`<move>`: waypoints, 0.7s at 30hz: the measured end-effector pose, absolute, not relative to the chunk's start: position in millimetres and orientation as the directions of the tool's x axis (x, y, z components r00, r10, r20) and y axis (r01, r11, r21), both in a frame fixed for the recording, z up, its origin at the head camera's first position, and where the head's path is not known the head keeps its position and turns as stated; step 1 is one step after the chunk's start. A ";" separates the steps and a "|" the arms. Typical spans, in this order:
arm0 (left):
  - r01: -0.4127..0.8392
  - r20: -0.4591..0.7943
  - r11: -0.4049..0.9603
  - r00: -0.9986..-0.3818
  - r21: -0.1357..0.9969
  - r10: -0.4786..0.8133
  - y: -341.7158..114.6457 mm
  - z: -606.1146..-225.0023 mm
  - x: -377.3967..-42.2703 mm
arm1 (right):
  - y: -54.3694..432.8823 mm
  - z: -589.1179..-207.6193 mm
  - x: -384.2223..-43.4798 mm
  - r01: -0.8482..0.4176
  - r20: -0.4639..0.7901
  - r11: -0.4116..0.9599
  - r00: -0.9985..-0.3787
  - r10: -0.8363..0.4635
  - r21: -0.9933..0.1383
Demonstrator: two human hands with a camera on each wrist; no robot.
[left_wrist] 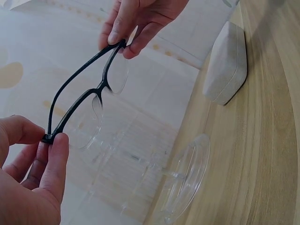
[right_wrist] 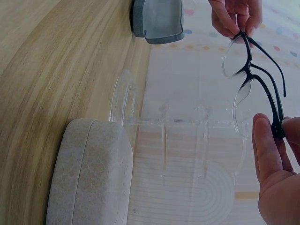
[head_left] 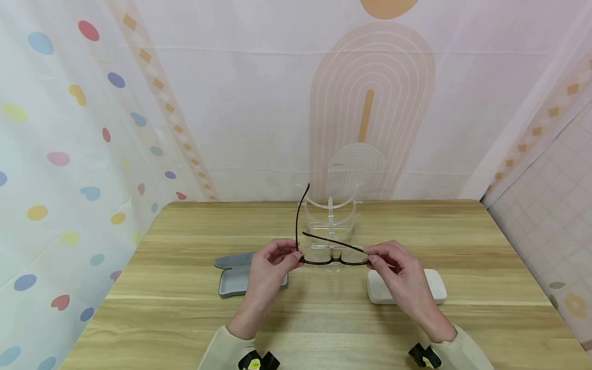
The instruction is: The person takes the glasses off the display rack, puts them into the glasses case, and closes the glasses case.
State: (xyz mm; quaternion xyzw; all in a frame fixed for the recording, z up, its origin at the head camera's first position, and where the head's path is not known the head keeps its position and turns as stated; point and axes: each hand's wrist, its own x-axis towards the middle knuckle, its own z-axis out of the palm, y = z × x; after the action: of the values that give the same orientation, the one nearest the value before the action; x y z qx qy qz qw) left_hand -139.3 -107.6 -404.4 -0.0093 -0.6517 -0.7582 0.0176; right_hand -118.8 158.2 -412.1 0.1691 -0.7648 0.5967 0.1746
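A pair of black half-rim eyeglasses (head_left: 336,260) is held up above the table between both hands. My left hand (head_left: 267,275) pinches the left hinge corner between thumb and fingers. At the opposite corner, the right hand (head_left: 403,277) grips the frame in the same way. The left temple arm (head_left: 297,218) sticks out away from me, while the right one (head_left: 330,240) is folded partly across behind the lenses. Clear lenses show below the dark brow bar (left_wrist: 75,107) in the left wrist view.
Behind the glasses stands a clear acrylic display rack (head_left: 330,216) with several tiers. An open grey glasses case (head_left: 229,281) lies by the left hand. A closed white case (head_left: 436,285) sits beneath the right hand. Patterned curtains (head_left: 259,103) hang behind the wooden table (head_left: 324,329).
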 end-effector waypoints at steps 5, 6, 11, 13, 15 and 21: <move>0.039 0.037 -0.146 -0.999 0.989 -0.017 -107.9 -403.5 -139.0 | 158.4 -412.0 -118.9 -0.478 0.476 0.223 -0.877 -0.062 -0.850; 0.039 0.037 -0.144 -0.999 0.989 -0.017 -107.9 -403.4 -139.0 | 158.4 -412.0 -118.9 -0.480 0.478 0.222 -0.876 -0.064 -0.849; 0.041 0.039 -0.144 -0.999 0.989 -0.018 -108.1 -402.9 -138.8 | 158.8 -411.7 -118.9 -0.478 0.475 0.222 -0.877 -0.070 -0.850; 0.042 0.040 -0.145 -0.999 0.989 -0.017 -108.2 -402.7 -138.6 | 158.8 -411.5 -118.8 -0.474 0.471 0.220 -0.879 -0.072 -0.852; 0.045 0.043 -0.146 -0.999 0.988 -0.015 -108.4 -402.5 -138.4 | 158.8 -411.2 -118.6 -0.471 0.467 0.221 -0.881 -0.073 -0.854; 0.047 0.046 -0.140 -0.999 0.989 -0.010 -109.0 -401.9 -138.1 | 159.1 -410.1 -118.5 -0.458 0.455 0.232 -0.888 -0.071 -0.858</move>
State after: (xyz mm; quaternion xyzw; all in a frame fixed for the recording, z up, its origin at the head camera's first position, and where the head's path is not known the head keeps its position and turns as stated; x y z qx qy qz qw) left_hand -138.1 -109.0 -401.9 -0.0142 -0.6555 -0.7548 0.0189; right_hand -118.5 159.1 -410.1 0.1724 -0.7679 0.5950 0.1627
